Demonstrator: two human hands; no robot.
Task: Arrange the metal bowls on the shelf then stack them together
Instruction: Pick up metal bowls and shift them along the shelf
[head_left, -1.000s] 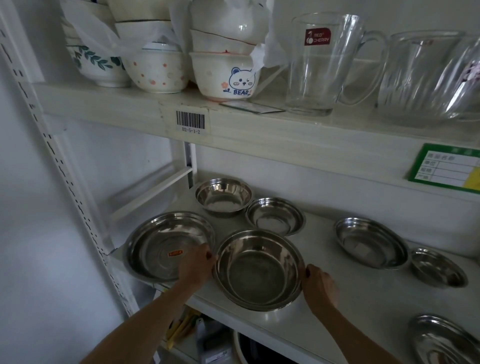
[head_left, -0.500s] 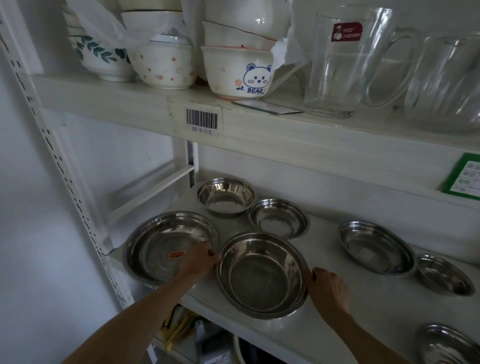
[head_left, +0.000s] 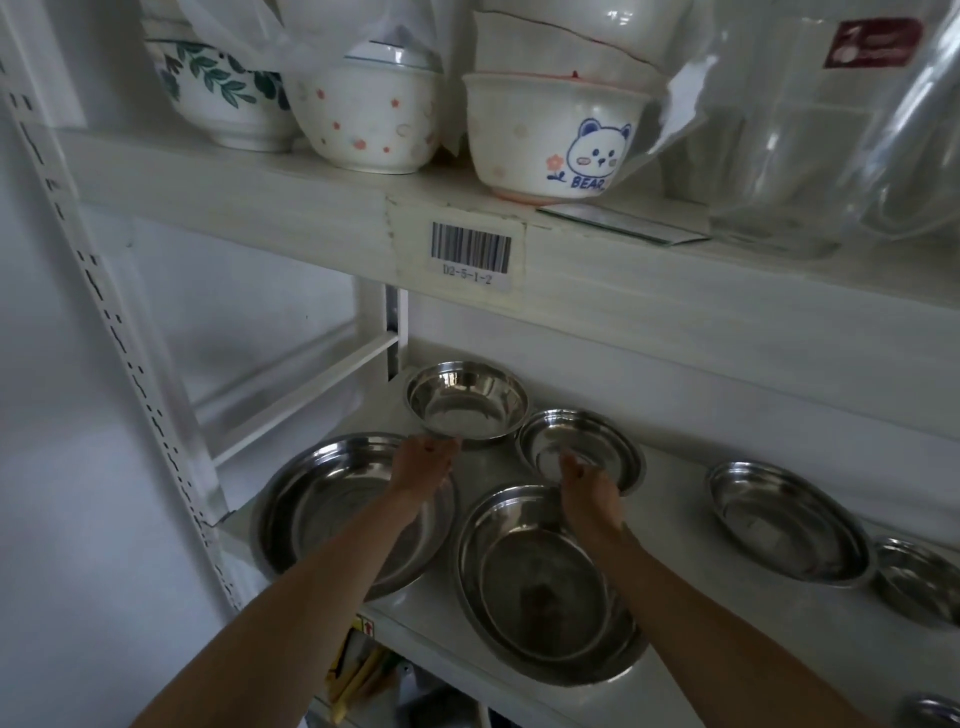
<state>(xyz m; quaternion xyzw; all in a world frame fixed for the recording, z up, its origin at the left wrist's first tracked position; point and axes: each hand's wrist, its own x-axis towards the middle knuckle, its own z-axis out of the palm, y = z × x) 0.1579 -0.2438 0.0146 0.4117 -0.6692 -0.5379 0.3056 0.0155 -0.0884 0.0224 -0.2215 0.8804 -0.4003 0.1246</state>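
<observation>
I see my left hand (head_left: 423, 462) reaching over the largest metal bowl (head_left: 332, 509) at the front left of the lower shelf (head_left: 691, 670), its fingertips at the near rim of the deep metal bowl (head_left: 466, 402) at the back; whether they pinch that rim or only touch it I cannot tell. My right hand (head_left: 589, 488) is at the near edge of the small shallow metal bowl (head_left: 582, 447) just right of the deep one, fingers curled at its rim, though the hold itself is hidden from me. Below that wrist lies a wide metal bowl (head_left: 545, 587) at the shelf's front edge, just beside the largest one. Further right sit another shallow metal bowl (head_left: 789, 522), a smaller metal bowl (head_left: 917, 579) touching it, and part of one more bowl (head_left: 935, 717) in the bottom corner. On the upper shelf's edge (head_left: 675, 291) I read a barcode label (head_left: 471, 253) marked D2-5-1-2. Above it stand a ceramic bowl printed with a bear and the word BEAR (head_left: 553, 137), a dotted ceramic bowl (head_left: 366, 117), a leaf-patterned bowl (head_left: 228, 98), and a glass jug (head_left: 810, 130) with a red sticker (head_left: 872, 41) too blurred to read.
</observation>
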